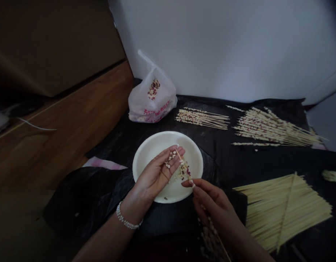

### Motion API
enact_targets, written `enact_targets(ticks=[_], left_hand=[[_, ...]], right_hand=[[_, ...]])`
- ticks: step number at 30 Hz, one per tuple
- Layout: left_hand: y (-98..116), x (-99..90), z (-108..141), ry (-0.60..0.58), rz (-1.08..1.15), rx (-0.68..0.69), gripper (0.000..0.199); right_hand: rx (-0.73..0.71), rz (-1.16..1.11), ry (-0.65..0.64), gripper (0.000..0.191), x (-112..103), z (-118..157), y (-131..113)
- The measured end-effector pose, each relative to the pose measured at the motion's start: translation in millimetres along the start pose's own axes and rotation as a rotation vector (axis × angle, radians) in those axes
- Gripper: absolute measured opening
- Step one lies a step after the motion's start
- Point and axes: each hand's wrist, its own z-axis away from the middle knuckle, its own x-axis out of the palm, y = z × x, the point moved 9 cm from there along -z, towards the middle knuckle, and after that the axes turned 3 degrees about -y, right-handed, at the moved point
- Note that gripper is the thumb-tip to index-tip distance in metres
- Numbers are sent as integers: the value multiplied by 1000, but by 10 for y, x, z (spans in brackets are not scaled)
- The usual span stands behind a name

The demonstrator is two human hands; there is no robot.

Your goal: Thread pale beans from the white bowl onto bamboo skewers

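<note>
My left hand (155, 173), palm up over a white bowl (140, 156), cradles several pale kernels (169, 160) that look like corn. Its thumb and fingertips are near the bare tip of a thin wooden skewer (178, 154). My right hand (211, 202) pinches that skewer lower down, where pale kernels are threaded on it. Loose pale and dark red kernels (184, 170) show in the bowl, partly hidden by the hands. Below my right hand are more strung skewers (211, 236), dim and partly covered; what supports them cannot be seen.
Behind the bowl stands a white plastic bag (154, 100) with kernels showing. Two piles of kernel-strung skewers, a smaller pile (200, 118) and a larger pile (266, 127), lie on black plastic sheeting (219, 156). Bare skewers (282, 211) are spread at the right. A wooden board (102, 105) borders the left.
</note>
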Motion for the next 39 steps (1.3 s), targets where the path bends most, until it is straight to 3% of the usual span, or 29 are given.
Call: enact_targets(ticks=[4, 11, 34, 39], left_hand=[[13, 17, 0, -31, -24, 8, 26], [43, -8, 36, 71, 49, 46, 25], [120, -55, 20, 99, -12, 108, 23], [108, -44, 38, 110, 7, 96, 31]], right_hand=[[0, -23, -6, 29, 0, -5, 19], [14, -39, -3, 27, 15, -11, 27], [13, -43, -92, 26, 82, -5, 96], [14, -50, -91, 25, 87, -8, 126]])
